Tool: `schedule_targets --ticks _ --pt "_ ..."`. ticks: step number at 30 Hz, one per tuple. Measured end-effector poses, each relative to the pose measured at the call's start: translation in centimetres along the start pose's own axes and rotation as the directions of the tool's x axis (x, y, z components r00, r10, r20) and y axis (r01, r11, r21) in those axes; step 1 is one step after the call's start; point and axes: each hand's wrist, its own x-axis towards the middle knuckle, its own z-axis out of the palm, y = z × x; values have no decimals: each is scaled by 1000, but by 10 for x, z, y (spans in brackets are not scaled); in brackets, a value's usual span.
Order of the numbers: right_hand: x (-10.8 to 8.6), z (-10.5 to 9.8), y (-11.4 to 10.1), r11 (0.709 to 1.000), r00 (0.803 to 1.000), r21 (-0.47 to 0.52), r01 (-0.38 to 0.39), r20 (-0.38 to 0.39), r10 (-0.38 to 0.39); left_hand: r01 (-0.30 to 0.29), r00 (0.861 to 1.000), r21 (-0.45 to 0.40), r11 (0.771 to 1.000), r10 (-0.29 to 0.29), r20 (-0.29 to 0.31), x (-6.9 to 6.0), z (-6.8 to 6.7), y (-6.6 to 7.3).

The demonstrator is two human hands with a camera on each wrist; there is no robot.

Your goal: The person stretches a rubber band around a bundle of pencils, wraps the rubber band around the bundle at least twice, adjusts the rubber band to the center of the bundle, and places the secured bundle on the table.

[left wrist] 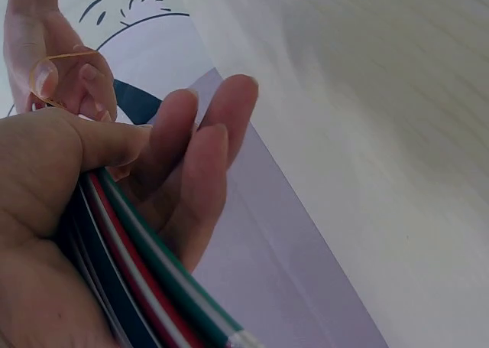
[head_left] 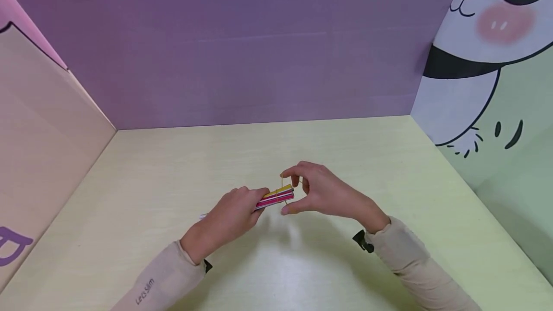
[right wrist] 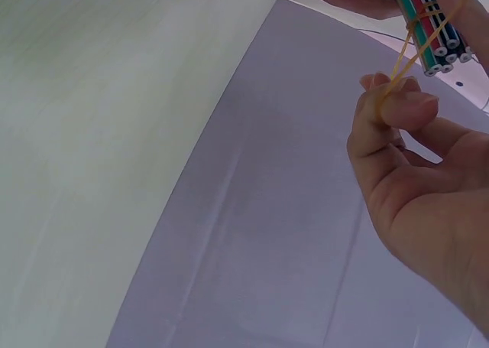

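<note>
My left hand (head_left: 231,215) grips a bundle of striped pencils (head_left: 276,197), tilted slightly up toward the right. Green, red and dark blue stripes show on the pencils (left wrist: 145,271) in the left wrist view, where the thumb presses along them. A yellow rubber band (right wrist: 417,56) is wound around the bundle near its right end. From there a loop of it stretches out to my right hand (head_left: 326,191), whose curled fingers and thumb hold it spread just past the pencil ends. The round ends face the right hand. The left palm hides the middle of the bundle.
Both hands are above a pale wooden table (head_left: 173,172). A purple panel (head_left: 259,52) stands at the back, a pinkish panel (head_left: 43,128) at the left, and a green panel (head_left: 514,176) with a cartoon animal at the right.
</note>
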Motion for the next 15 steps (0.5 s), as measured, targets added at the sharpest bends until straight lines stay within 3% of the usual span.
schedule_targets --ticks 4,8,15 --pt "-1 2 -4 995 999 -93 32 -18 -34 26 1000 65 998 -26 -6 -1 1 3" --pt "-4 6 -11 972 998 -231 35 -39 -45 34 999 105 994 -33 -16 -3 1 6" --pt "-9 12 -24 893 995 -447 52 -50 -83 44 998 140 989 -38 -45 -6 2 8"
